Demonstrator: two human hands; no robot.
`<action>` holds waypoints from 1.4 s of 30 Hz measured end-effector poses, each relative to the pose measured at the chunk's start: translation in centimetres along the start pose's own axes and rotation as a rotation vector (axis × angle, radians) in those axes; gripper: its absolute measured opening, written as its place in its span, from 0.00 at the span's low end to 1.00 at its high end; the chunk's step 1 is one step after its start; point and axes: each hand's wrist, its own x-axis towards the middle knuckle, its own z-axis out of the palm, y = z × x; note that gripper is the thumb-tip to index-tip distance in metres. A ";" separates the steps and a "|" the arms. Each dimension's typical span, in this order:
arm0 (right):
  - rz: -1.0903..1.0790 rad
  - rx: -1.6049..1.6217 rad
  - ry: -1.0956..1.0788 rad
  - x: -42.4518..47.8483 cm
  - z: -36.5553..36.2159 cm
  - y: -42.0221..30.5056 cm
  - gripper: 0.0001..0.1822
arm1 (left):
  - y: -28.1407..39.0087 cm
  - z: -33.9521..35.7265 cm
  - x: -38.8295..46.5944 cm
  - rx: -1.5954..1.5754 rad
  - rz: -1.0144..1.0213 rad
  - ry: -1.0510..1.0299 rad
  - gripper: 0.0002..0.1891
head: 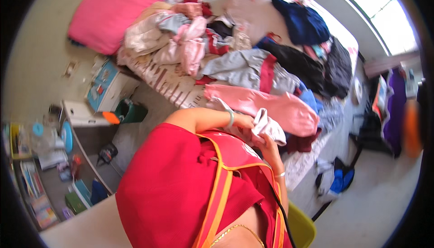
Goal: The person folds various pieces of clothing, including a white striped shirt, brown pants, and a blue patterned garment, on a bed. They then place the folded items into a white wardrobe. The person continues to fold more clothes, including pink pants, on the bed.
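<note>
My left hand, with a pale green bangle on its wrist, pinches a white and pale pink garment close to my body. The fingers of my right hand grip the same cloth at its lower edge; a thin light bracelet circles that wrist. Just beyond both hands, a pink ribbed garment lies spread on the bed. Behind it are grey trousers with a red band. A dark red cloth rests by the bed's near edge, to the right of the garment I hold.
Heaped clothes cover much of the bed, with a pink pillow at upper left. A green bin and a desk stand left. A yellow-green tub is beside me; shoes lie on the floor at right.
</note>
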 end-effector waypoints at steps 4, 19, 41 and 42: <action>0.042 -0.125 0.188 -1.1 -1.9 2.3 0.11 | -5.7 -3.5 2.9 0.531 0.016 0.100 0.15; 0.038 0.231 0.819 0.1 -17.1 10.1 0.09 | -6.4 -5.6 -4.6 0.572 0.059 0.451 0.10; -0.053 -0.358 0.628 5.3 -22.0 11.0 0.09 | 3.1 -13.9 -6.9 1.256 0.644 0.961 0.07; -0.041 -0.230 0.591 4.4 -19.8 11.2 0.09 | 0.6 -13.1 -6.3 1.277 0.570 0.919 0.06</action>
